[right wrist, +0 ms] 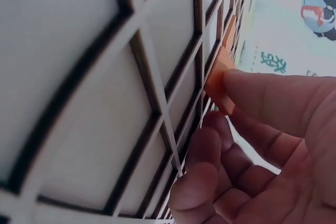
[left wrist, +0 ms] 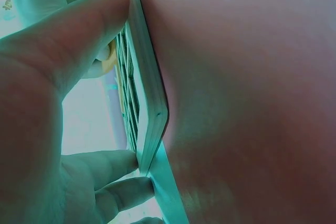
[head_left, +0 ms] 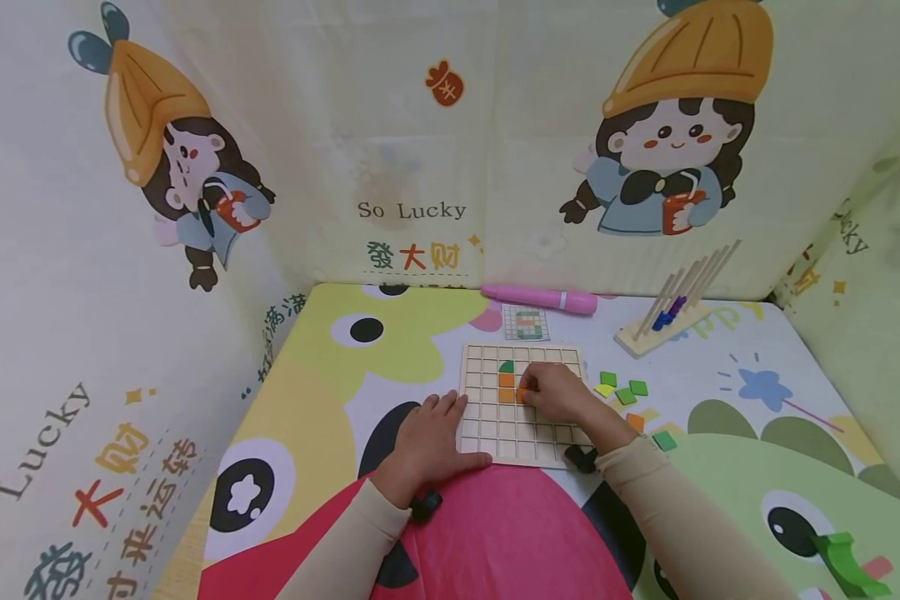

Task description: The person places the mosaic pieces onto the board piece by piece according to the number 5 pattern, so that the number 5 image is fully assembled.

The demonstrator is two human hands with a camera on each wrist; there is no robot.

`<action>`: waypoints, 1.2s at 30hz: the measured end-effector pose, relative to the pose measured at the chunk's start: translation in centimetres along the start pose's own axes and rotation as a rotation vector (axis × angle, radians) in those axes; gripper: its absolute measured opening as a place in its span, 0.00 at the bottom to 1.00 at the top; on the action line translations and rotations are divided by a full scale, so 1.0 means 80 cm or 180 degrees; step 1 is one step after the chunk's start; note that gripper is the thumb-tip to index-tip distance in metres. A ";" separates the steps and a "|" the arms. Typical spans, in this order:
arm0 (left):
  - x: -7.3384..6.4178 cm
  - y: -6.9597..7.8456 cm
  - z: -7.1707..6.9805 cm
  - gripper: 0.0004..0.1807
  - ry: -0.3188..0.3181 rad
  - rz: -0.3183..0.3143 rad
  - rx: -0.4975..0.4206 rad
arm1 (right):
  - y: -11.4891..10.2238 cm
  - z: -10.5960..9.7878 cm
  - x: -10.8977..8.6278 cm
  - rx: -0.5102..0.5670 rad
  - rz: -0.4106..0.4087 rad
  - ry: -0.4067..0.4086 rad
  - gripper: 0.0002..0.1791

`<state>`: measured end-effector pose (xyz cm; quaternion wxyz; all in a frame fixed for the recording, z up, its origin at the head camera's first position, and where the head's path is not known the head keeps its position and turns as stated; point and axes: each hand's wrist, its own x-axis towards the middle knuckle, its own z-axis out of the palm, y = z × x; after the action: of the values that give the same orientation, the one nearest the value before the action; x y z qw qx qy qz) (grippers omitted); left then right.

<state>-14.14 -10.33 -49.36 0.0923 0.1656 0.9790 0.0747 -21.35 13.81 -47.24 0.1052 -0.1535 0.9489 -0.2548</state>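
Note:
A wooden grid board [head_left: 477, 432] lies on the table in front of the person. One green tile with a rounded corner [head_left: 506, 367] and two orange square tiles [head_left: 506, 388] sit in a column of its cells. The left hand [head_left: 431, 437] rests at the board's near left corner, thumb against the near edge and fairly straight fingers along the left side. Over the grid, the right hand [head_left: 558, 392] pinches an orange square tile [right wrist: 220, 74] between thumb and fingers, beside the lower placed tile. In the right wrist view that tile is tilted against the grid, partly hidden by the thumb.
Loose green tiles [head_left: 626, 397], a yellow tile [head_left: 604, 390] and an orange tile [head_left: 635, 422] lie right of the board. Behind it are a pattern card [head_left: 526, 322] and a pink marker-like stick [head_left: 543, 300]. A wooden peg stand [head_left: 626, 340] stands back right; a green curved block [head_left: 847, 567] lies front right.

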 end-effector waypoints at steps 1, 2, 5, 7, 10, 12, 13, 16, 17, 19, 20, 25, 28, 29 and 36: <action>0.000 0.000 0.000 0.58 -0.0010 -0.0005 0.0004 | 0.000 0.001 0.000 -0.0060 -0.0022 0.0009 0.02; 0.000 0.000 0.000 0.58 -0.0003 -0.0007 -0.0007 | -0.001 0.001 0.001 -0.0109 -0.0028 0.0017 0.01; 0.002 0.000 0.001 0.58 -0.0022 -0.0018 -0.0008 | -0.002 0.002 0.001 -0.0250 -0.0063 0.0030 0.02; 0.002 0.000 0.001 0.59 -0.0037 -0.0020 -0.0001 | -0.003 0.003 0.000 -0.0288 -0.0058 0.0041 0.04; 0.003 0.000 0.002 0.59 -0.0045 -0.0017 0.0009 | 0.000 0.003 -0.003 -0.0283 -0.0027 0.0071 0.06; 0.002 0.000 0.003 0.59 -0.0042 -0.0018 -0.0001 | 0.002 0.002 -0.007 -0.0237 0.0018 0.0080 0.07; 0.002 0.001 0.003 0.59 -0.0042 -0.0022 -0.0008 | 0.003 0.002 -0.009 -0.0192 0.0037 0.0084 0.08; 0.001 0.001 0.002 0.59 -0.0033 -0.0024 -0.0038 | 0.008 -0.002 -0.017 -0.0052 0.0040 0.0083 0.09; 0.001 0.001 0.002 0.59 -0.0031 -0.0025 -0.0043 | 0.010 -0.004 -0.020 -0.0013 0.0015 0.0085 0.09; 0.001 0.001 0.001 0.59 -0.0036 -0.0029 -0.0056 | 0.015 -0.008 -0.026 0.0054 -0.0006 0.0067 0.10; 0.001 0.001 0.001 0.59 -0.0033 -0.0026 -0.0065 | 0.017 -0.011 -0.030 0.0075 -0.0014 0.0051 0.10; 0.001 0.001 0.001 0.59 -0.0036 -0.0018 -0.0035 | 0.032 -0.026 -0.050 0.0113 0.0010 0.0023 0.12; 0.001 0.001 0.002 0.59 -0.0027 -0.0019 -0.0027 | 0.046 -0.035 -0.063 0.0128 0.0056 0.0044 0.13; 0.001 0.002 0.002 0.59 -0.0016 -0.0018 -0.0040 | 0.051 -0.038 -0.068 0.0144 0.0073 0.0044 0.14; -0.001 0.004 0.001 0.59 -0.0029 -0.0023 -0.0039 | 0.086 -0.054 -0.095 0.0156 0.0146 0.0049 0.16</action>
<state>-13.96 -10.00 -49.38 0.0980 0.1619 0.9787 0.0796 -17.09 24.08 -46.19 0.1075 -0.1271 0.9464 -0.2767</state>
